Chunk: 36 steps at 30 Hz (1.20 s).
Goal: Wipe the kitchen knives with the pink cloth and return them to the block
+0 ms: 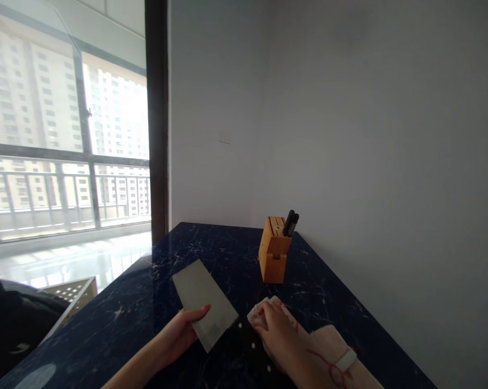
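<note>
L hand [181,332] — grip clamped on blade of cleaver [203,294]; R hand [278,330] grip clamped on cloth [331,346] — knife block [273,265] w/ black handles [291,222] beyond, on desk [215,243].

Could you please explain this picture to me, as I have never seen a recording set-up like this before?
Of course. There is no machine here: you are seeing a person's two bare hands. The single picture comes from a camera worn on the person's head, looking forward and down, so the forearms enter from the bottom edge.

The left hand holds a cleaver by its broad, rectangular metal blade; its dark handle, marked with pale dots, points toward the lower right. The right hand grips a light cloth with a red pattern.

In front of them is a dark blue, marbled table. On it, farther away, stands a wooden knife block with black handles sticking out of the top.
</note>
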### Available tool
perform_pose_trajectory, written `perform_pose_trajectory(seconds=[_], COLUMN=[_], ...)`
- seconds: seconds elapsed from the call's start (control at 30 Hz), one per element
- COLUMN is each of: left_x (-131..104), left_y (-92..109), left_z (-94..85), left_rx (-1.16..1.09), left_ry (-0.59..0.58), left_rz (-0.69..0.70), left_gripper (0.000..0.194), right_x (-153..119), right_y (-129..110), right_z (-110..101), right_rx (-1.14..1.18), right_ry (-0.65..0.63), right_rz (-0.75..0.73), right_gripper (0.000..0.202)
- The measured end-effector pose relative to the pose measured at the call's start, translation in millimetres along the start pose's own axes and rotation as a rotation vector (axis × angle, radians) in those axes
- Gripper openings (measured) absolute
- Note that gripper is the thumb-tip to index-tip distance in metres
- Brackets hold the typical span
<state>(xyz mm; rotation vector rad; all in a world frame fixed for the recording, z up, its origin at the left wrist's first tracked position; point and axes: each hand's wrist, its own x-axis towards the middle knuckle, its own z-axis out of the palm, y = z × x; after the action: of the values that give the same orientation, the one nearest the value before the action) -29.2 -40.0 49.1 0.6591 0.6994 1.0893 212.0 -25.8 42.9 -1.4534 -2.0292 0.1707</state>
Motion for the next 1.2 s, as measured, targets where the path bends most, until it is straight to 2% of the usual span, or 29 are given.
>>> perform_pose_trajectory(seconds=[0.17,0.3,0.47,0.67,0.83,1.0,1.2], left_x=[-3,-2,2,-1,-2,-2,-5], left_y=[-5,-15,-21,-16,-16,-17,-15], left_z=[11.5,16.4,14.1,15.7,17.6,16.8,20.2], left_rx=[0.031,0.048,0.091,0.109,0.128,0.104,0.143], left_ry=[0.152,0.185,0.173,0.116,0.083,0.090,0.048], left_rz=[0.093,0.177,0.198,0.177,0.187,0.176,0.153], left_gripper=[0.049,0.049,0.039,0.036,0.036,0.037,0.037], right_x=[11,11,2,1,2,2,5], right_y=[7,-5,-27,-37,-37,-34,-28], right_z=[-11,-18,-11,-12,-13,-10,-2], right_rx=[0.046,0.099,0.103,0.067,-0.010,0.039,0.123], right_ry=[0.129,0.237,0.139,0.043,0.055,0.064,0.175], right_rz=[0.035,-0.102,-0.267,-0.326,-0.317,-0.336,-0.171], right_gripper=[0.017,0.015,0.021,0.026,0.019,0.015,0.015])
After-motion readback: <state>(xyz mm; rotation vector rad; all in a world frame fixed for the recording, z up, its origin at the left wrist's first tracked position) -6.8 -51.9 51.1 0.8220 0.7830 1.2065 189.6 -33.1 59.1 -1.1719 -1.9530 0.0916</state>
